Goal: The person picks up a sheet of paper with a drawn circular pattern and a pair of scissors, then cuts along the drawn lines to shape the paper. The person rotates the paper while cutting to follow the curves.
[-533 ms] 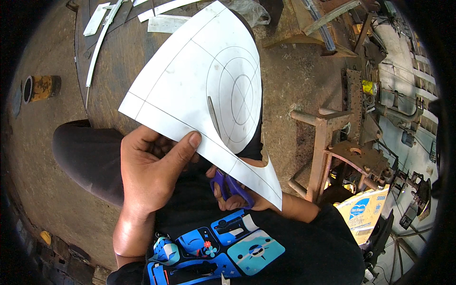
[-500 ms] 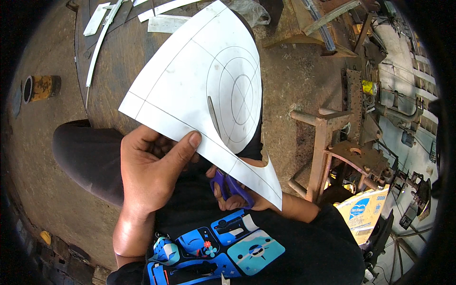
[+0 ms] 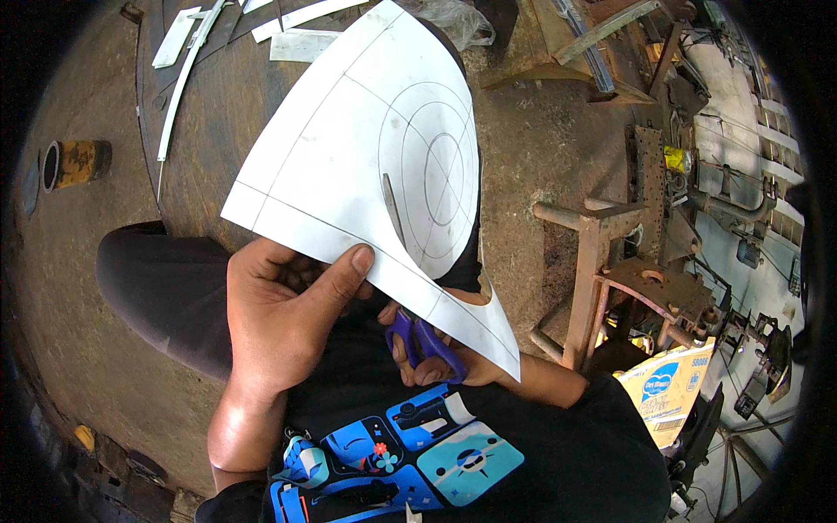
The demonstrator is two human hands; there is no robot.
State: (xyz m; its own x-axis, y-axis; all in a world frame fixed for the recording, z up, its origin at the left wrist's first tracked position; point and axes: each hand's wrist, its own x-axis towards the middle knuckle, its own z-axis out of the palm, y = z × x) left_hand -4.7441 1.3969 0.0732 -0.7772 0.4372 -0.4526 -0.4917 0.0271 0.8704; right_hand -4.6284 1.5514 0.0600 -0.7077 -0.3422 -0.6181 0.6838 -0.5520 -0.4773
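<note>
A stiff white sheet (image 3: 323, 166), marked with pencil lines and nested ovals, is held up in front of me. My left hand (image 3: 283, 305) pinches its lower edge, thumb on top and fingers beneath. Purple-handled scissors (image 3: 443, 353) sit in my right hand (image 3: 418, 370), whose fingers are in the handle loops under the sheet. One scissor blade shows on top of the sheet, lying along the outermost oval's lower left; the other is hidden below. A curved cut runs from the lower right edge up to the blade, leaving a narrow pointed strip beside it.
White offcuts (image 3: 301, 45) lie on the brown board at the back. A short rusty pipe piece (image 3: 83, 164) lies at far left. To my right stands a rusty metal frame (image 3: 591, 279), with a yellow carton piece (image 3: 667, 392) beside it. Clear plastic (image 3: 458, 22) lies at the back.
The sheet has turned slightly, its left corner shifting right and a little down. My left hand has moved slightly right with it. The scissors are almost where they were.
</note>
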